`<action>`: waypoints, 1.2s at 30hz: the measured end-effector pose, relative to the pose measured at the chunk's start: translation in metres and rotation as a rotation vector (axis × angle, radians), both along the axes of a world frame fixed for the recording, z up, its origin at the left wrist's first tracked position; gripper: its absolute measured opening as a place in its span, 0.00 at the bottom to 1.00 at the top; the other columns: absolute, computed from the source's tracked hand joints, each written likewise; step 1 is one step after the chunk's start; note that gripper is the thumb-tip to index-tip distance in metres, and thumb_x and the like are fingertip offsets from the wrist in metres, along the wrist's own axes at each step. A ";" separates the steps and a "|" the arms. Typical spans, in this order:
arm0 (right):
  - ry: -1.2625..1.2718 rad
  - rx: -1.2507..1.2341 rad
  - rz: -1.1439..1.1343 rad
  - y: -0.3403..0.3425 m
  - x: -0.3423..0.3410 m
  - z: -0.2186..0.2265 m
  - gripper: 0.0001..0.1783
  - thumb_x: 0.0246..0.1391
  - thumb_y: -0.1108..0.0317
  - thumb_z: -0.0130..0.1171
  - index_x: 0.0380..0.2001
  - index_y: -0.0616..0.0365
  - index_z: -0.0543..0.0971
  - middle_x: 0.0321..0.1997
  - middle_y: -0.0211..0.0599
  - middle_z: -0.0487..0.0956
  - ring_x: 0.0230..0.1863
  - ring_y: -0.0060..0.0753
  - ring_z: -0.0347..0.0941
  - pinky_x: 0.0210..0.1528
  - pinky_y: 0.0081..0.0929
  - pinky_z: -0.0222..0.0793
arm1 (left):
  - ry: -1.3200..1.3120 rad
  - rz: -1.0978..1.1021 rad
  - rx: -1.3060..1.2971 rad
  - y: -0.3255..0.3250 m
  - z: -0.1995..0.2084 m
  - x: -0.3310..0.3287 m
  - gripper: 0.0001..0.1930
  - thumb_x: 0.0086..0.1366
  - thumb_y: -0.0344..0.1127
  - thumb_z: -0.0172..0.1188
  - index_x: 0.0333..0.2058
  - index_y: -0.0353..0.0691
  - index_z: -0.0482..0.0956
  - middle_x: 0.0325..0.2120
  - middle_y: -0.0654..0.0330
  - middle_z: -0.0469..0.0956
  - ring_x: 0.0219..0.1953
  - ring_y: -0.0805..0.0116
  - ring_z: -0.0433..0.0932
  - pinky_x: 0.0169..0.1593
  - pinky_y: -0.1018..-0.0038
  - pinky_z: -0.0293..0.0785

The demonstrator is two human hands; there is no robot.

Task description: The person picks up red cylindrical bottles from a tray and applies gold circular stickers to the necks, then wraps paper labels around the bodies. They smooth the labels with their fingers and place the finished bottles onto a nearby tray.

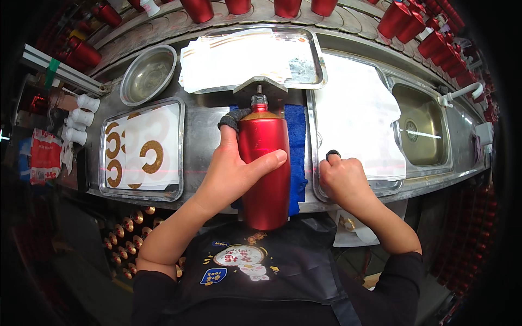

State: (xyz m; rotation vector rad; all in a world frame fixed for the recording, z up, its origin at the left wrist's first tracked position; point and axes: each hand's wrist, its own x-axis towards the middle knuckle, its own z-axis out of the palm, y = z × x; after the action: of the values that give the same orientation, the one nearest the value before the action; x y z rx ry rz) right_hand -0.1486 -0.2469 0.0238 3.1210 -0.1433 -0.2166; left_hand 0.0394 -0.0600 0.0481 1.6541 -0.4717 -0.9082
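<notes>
A glossy red bottle (265, 190) with a clear glass neck and a gold band at its shoulder lies pointing away from me, its neck at a metal bracket (266, 87). My left hand (231, 168) is closed around its left side, thumb across the top. Black finger covers are on that hand's fingertips, partly hidden by the bottle. My right hand (346, 179) is curled closed over the near left edge of the right tray (321, 187), beside white sheets (356, 119). One of its fingers wears a black cover. Whatever it may hold is hidden.
A left tray (181, 136) holds gold ring-shaped decals (151, 156) on paper. Beyond it stands a metal bowl (148, 75). Another tray (318, 65) with paper sheets lies at the back. Blue cloth (296, 157) is under the bottle. A sink (418, 125) is at right; a conveyor (157, 35) carries red bottles.
</notes>
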 end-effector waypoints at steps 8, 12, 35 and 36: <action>-0.177 0.167 -0.199 0.001 0.000 -0.005 0.05 0.41 0.73 0.63 0.22 0.59 0.76 0.25 0.41 0.76 0.22 0.44 0.76 0.25 0.37 0.71 | -0.304 -0.011 0.260 -0.012 0.011 0.006 0.41 0.54 0.53 0.77 0.48 0.26 0.62 0.42 0.40 0.80 0.44 0.51 0.82 0.50 0.62 0.78; -0.363 0.693 -0.535 -0.037 -0.008 0.009 0.02 0.43 0.77 0.58 0.22 0.64 0.78 0.22 0.34 0.76 0.23 0.23 0.68 0.27 0.23 0.63 | -0.398 -0.064 0.225 0.005 0.011 -0.001 0.41 0.58 0.46 0.73 0.58 0.27 0.58 0.55 0.43 0.72 0.55 0.51 0.76 0.59 0.59 0.72; -0.246 0.241 -0.941 -0.129 -0.045 -0.002 0.20 0.52 0.57 0.62 0.44 0.58 0.85 0.33 0.56 0.82 0.37 0.59 0.80 0.41 0.47 0.74 | -0.353 0.428 -0.163 0.032 -0.008 0.059 0.28 0.67 0.37 0.66 0.57 0.32 0.61 0.59 0.45 0.70 0.53 0.60 0.77 0.55 0.64 0.76; -0.283 0.252 -0.930 -0.138 -0.051 -0.002 0.19 0.54 0.58 0.60 0.44 0.59 0.84 0.32 0.56 0.82 0.36 0.60 0.80 0.40 0.47 0.74 | -0.374 0.420 -0.096 0.034 -0.008 0.071 0.24 0.67 0.37 0.66 0.51 0.32 0.63 0.52 0.47 0.74 0.47 0.62 0.79 0.50 0.65 0.77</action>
State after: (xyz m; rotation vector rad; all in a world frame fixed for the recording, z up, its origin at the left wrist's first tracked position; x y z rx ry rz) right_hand -0.1994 -0.3845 0.0218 3.0125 -1.6640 0.2330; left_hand 0.1108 -0.0255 0.0397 1.7508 -0.3886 -0.2633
